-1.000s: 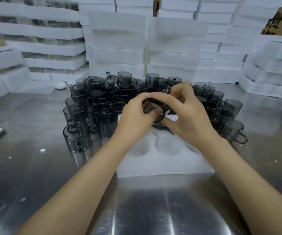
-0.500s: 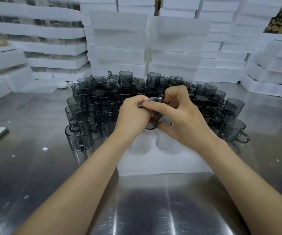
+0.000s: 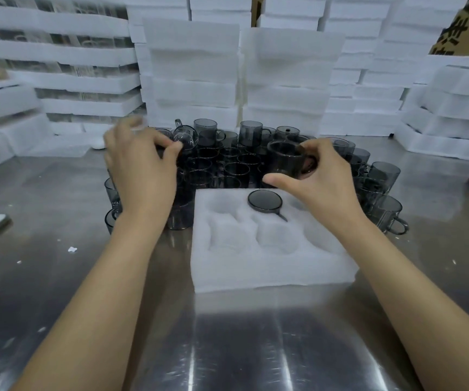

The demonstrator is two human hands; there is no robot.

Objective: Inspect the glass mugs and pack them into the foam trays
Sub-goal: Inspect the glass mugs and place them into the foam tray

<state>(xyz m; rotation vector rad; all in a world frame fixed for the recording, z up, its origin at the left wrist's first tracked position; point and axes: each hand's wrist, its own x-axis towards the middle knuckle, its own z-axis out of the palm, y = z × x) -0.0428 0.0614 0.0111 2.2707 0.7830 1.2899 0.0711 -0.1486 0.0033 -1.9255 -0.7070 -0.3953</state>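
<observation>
While the right hand (image 3: 320,182) pinches a mug (image 3: 285,159) above the foam tray (image 3: 270,266), lower it upright beside the packed mug (image 3: 264,200); the left hand (image 3: 140,170), fingers spread, reaches the mug pile (image 3: 222,162)

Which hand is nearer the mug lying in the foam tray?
Right. The right hand hovers just above the packed mug, gripping another mug; the left hand is over the mug cluster, farther left.
</observation>
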